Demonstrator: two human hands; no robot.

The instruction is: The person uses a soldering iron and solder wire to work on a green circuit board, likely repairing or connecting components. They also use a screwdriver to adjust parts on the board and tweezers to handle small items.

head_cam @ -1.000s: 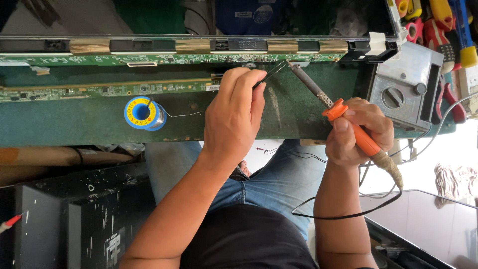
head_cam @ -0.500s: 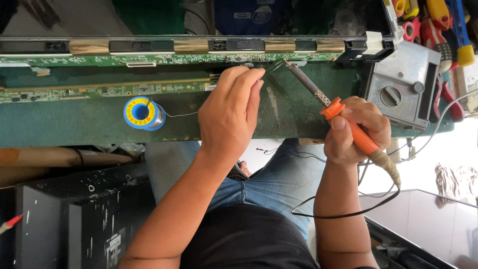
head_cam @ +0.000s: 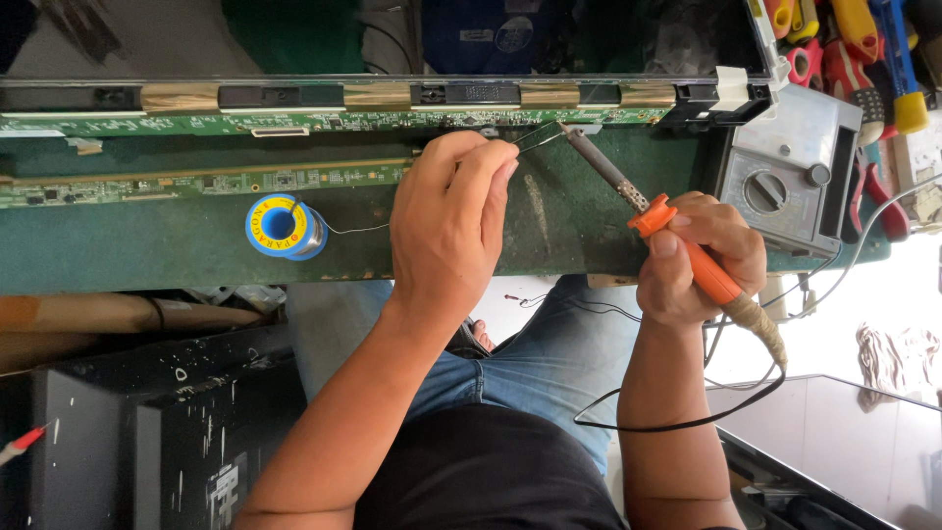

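Observation:
My right hand grips a soldering iron with an orange handle; its metal tip points up-left at the long green circuit board strip along the far edge of the bench. My left hand pinches dark tweezers, whose tips sit right beside the iron's tip on that strip. A thin solder wire runs from a blue and yellow solder spool toward my left hand. A second narrow green board strip lies just left of that hand.
A grey multimeter stands right of the iron. Pliers and screwdrivers with red, yellow and blue handles hang at the top right. A dark scratched box sits low left, a glossy panel low right. The bench top is green.
Both hands have shifted slightly up and left along the board. The iron's tip has closed in on the tweezers' tips.

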